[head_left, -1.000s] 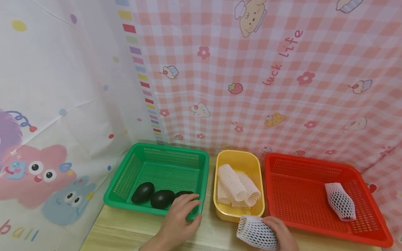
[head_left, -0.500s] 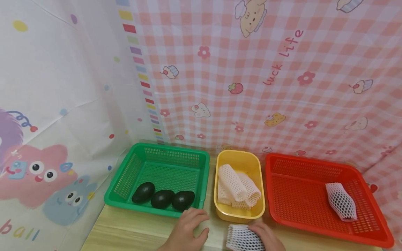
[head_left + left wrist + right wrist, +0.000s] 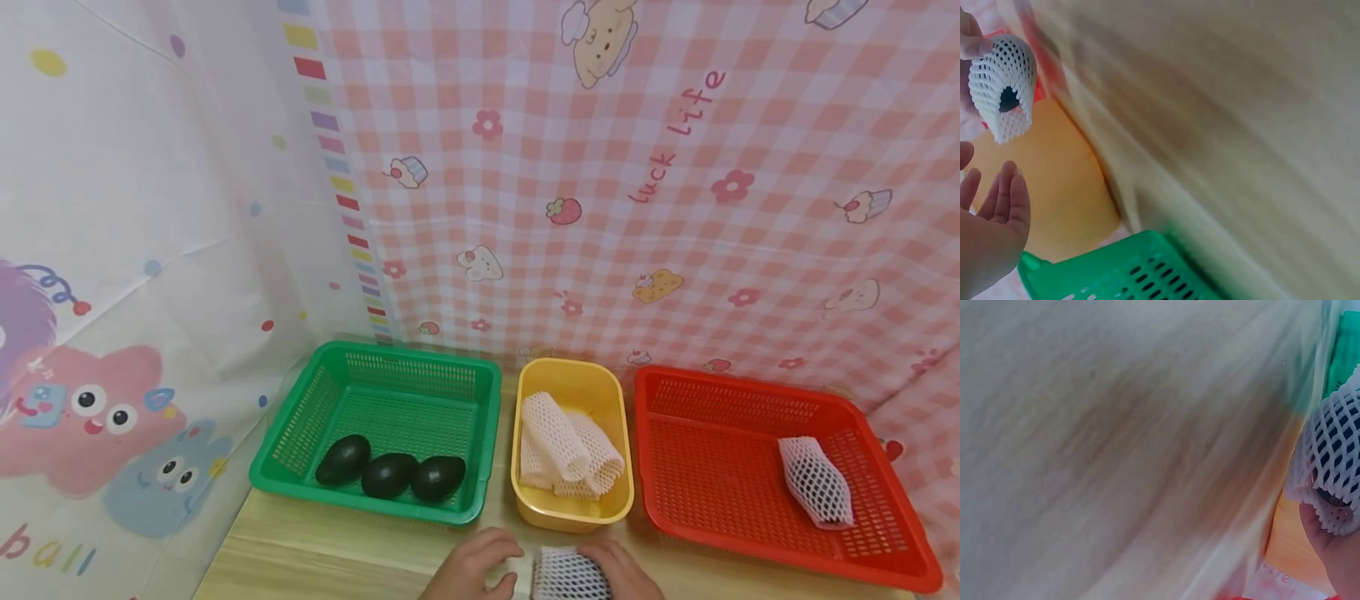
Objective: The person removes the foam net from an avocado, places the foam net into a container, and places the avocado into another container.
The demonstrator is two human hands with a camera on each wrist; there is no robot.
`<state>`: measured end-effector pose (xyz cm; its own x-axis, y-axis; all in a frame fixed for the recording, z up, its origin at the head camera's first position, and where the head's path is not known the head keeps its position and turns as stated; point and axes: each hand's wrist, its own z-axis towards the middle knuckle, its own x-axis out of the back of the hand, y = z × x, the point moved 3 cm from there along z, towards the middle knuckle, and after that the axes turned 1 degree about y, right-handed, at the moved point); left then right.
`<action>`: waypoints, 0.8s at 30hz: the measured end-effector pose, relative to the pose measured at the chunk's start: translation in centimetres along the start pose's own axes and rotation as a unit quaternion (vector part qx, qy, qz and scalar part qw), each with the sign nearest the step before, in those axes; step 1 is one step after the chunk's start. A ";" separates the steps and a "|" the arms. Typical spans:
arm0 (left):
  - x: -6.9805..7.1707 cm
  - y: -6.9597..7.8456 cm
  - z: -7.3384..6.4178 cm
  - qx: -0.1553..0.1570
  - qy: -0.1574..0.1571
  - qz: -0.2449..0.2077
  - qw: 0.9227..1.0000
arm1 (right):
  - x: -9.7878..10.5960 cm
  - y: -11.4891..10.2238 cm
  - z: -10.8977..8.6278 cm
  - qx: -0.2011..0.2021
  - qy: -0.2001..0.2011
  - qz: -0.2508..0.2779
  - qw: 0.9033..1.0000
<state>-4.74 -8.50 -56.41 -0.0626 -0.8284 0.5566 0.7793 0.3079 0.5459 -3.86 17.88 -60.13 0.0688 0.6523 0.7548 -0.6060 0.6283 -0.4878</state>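
At the near edge of the head view, my right hand (image 3: 621, 570) grips an avocado in a white foam net sleeve (image 3: 570, 573). The right wrist view shows dark skin through the mesh of the foam net (image 3: 1335, 444) and at its end. My left hand (image 3: 477, 567) is just left of it, fingers loosely bent and holding nothing. In the left wrist view the left hand (image 3: 994, 231) has its fingers spread toward the net's gaping end, apart from it. Three bare dark avocados (image 3: 388, 476) lie along the front of the green basket (image 3: 405, 354).
A yellow tub (image 3: 558, 515) with several empty foam nets (image 3: 555, 433) stands in the middle. To its right, a red basket (image 3: 712, 467) holds one netted avocado (image 3: 816, 483). A checked cloth (image 3: 487, 192) hangs behind the wooden table (image 3: 315, 550).
My right hand has drawn the netted avocado toward me and slightly left. My left hand has come back from over the green basket's rim, uncovering the third avocado.
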 end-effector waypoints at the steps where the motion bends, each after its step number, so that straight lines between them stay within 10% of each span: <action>1: -0.3 -0.3 -0.2 0.014 -0.008 -0.011 1.000 | -0.1 0.0 0.0 -0.003 0.002 -0.001 1.000; 12: -4.5 -6.1 -4.3 0.210 -0.109 -0.106 0.966 | -0.5 0.6 0.1 -0.037 -0.045 0.015 0.998; 18: -4.4 -6.0 -4.1 0.260 -0.134 -0.140 0.946 | -0.4 1.2 -0.4 -0.062 -0.076 0.040 0.994; 24: -3.4 -4.1 -2.6 0.246 -0.123 -0.168 0.947 | 0.3 2.5 -0.5 -0.190 -0.217 0.119 0.950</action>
<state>-6.07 -8.17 -62.15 -0.4456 -0.8026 0.3966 0.3090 0.2778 0.9096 -4.91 19.86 -61.36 -0.4171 0.6112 0.6726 -0.2283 0.6459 -0.7285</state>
